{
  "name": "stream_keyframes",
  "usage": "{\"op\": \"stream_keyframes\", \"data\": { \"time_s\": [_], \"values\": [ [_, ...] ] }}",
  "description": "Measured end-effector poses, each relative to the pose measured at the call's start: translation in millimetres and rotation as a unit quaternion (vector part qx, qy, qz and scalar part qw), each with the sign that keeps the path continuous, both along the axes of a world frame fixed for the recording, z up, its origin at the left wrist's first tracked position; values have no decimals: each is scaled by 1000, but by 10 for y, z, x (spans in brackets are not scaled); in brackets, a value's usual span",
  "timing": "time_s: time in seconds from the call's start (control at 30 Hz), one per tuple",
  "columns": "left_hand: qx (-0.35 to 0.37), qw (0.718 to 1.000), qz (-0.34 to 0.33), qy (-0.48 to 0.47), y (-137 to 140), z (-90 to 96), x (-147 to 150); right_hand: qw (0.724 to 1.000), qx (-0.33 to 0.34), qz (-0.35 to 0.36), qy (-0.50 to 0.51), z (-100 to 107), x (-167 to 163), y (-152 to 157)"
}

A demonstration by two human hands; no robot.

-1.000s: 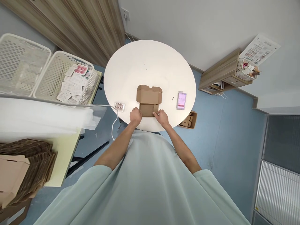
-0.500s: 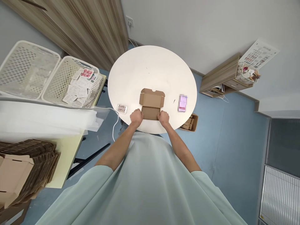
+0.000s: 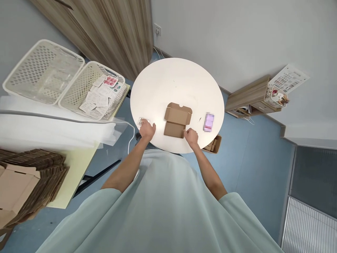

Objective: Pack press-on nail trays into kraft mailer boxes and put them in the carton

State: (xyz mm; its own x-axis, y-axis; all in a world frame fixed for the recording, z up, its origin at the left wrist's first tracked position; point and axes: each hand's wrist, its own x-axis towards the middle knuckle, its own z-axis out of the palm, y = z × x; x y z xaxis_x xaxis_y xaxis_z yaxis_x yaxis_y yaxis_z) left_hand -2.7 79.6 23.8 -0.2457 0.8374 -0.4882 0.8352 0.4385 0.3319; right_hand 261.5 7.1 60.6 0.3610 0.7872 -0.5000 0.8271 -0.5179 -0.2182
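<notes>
the left hand reaches out to the small clear blister pack of pink pieces at the left edge of the round white bench; its grip curls loosely over the pack's near end, touching it, but whether the fingers have closed on it cannot be told. the right hand rests with a half-open grip at the near right corner of the small brown cardboard mailer box, fingertips touching the wall, holding nothing. the box sits near the bench's near edge with its lid flap standing open on the far side. half a second ago both hands pinched the box's near corners; the left has since left it for the pack.
</notes>
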Motion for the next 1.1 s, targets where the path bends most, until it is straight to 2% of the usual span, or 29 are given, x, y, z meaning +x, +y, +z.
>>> {"op": "stream_keyframes", "data": {
  "time_s": [0.17, 0.3, 0.37, 0.47, 0.63, 0.77, 0.9, 1.1],
  "values": [
    [-39, 998, 55, -5, 117, -46, -280, 1000, 0, -10, 7, 113, -39, -50],
    [-45, 998, 38, -7, 104, -67, -335, 1000, -17, -26, 0, 111, -82, -43],
    [-27, 1000, 2, -12, 76, -77, -323, 999, -31, -33, -6, 88, -97, -29],
    [-11, 994, -92, -55, 15, -99, -246, 998, -52, -41, -13, 41, -114, -9],
    [-24, 958, -250, -140, -125, -132, 20, 997, -65, -28, 10, -33, -142, -37],
    [-37, 948, -281, -145, -143, -101, 184, 998, -51, -13, 24, -56, -197, -31],
    [-10, 963, -247, -111, 107, -20, 125, 999, -4, 14, 37, -70, -330, 269],
    [20, 985, -165, -55, 717, 96, -318, 995, 26, 61, 70, -142, -792, 1153]
  ]
}}
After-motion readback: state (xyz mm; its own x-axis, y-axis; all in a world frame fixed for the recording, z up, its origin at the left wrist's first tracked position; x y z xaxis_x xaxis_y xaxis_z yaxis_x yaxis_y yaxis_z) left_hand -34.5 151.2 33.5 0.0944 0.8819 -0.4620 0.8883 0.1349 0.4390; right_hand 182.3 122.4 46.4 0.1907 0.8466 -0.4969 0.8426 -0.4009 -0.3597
